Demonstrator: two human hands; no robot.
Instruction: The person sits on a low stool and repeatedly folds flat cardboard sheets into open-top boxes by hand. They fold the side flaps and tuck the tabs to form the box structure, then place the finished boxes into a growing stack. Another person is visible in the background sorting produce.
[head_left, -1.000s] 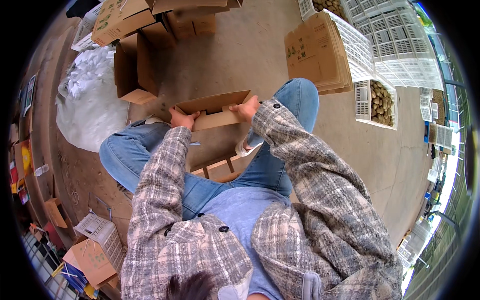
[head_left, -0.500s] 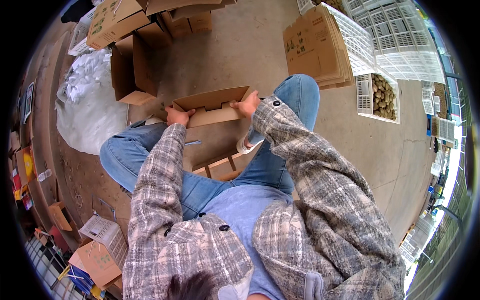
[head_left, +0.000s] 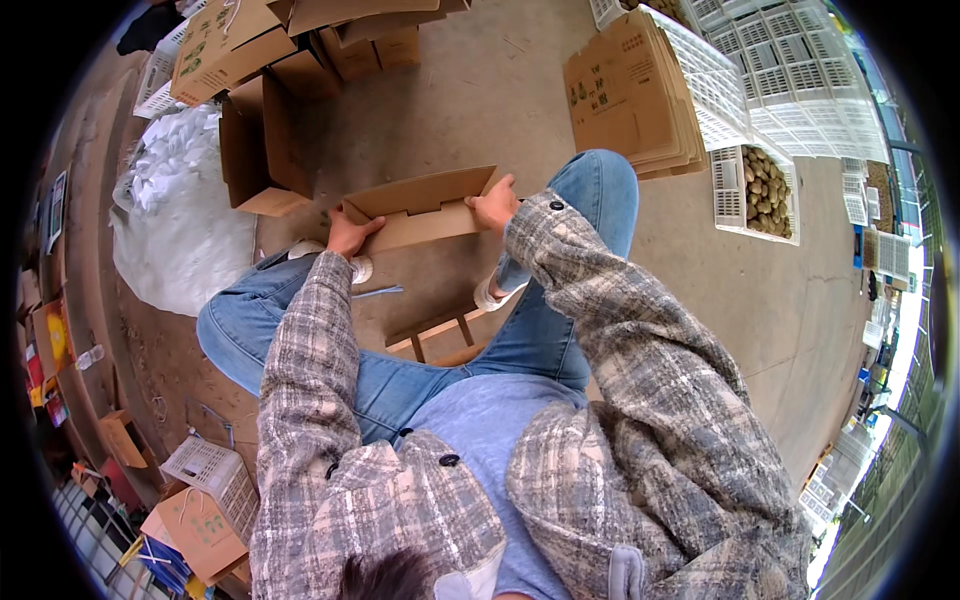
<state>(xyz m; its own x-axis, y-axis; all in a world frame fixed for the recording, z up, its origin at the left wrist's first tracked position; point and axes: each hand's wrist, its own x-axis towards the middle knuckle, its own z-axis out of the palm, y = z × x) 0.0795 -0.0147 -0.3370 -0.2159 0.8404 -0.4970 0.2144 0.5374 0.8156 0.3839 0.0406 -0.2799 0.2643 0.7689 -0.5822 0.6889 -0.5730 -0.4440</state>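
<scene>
My left hand (head_left: 348, 233) grips the left end of the cardboard box (head_left: 420, 208), held over the floor between my knees; my right hand (head_left: 496, 205) clamps its right end. Flaps look half-folded, so forming seems unfinished.

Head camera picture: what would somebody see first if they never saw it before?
First, the brown cardboard box in the middle, gripped at its ends by the left hand and right hand, above knees in blue jeans. Then the big white plastic sheet heaped on the floor at the left, and the white crate of small brown fruit at the upper right.
</scene>
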